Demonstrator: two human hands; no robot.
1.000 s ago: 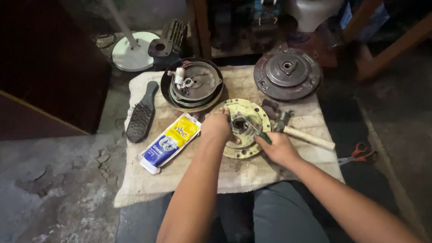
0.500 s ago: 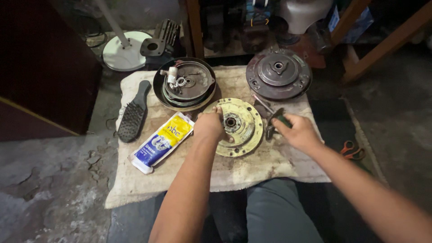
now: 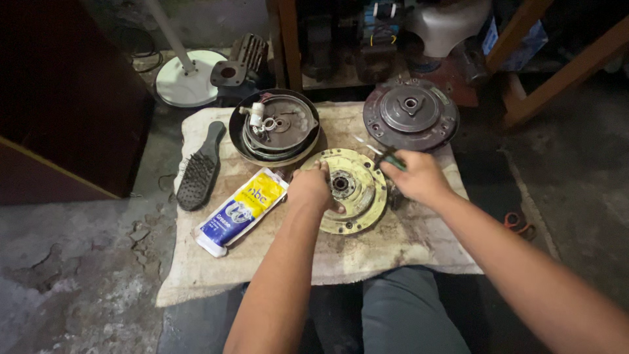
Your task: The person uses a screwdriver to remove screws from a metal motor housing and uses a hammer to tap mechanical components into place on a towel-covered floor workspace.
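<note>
Yellowed metal fills the middle of the stained cloth (image 3: pixel 367 262): the round plate (image 3: pixel 357 190) with its dark hub lies flat near the cloth's centre, and my left hand (image 3: pixel 310 190) rests on its left rim, fingers curled down over the edge, where it already sat half a second ago. My right hand (image 3: pixel 419 178) has changed more: a moment back it was reaching toward the tools at the plate's right side, and now it is closed around a green-handled tool (image 3: pixel 386 156) whose thin metal tip points up toward the far edge of the cloth. That hand sits just beside the plate's right rim. At the cloth's far right corner lies the dark grey disc (image 3: pixel 411 115), and at the far middle the black housing (image 3: pixel 275 126) with coiled parts inside. A blue and yellow tube (image 3: pixel 241 210) lies left of the plate, and a black brush (image 3: pixel 200 170) rests at the cloth's left edge, both unmoved.
</note>
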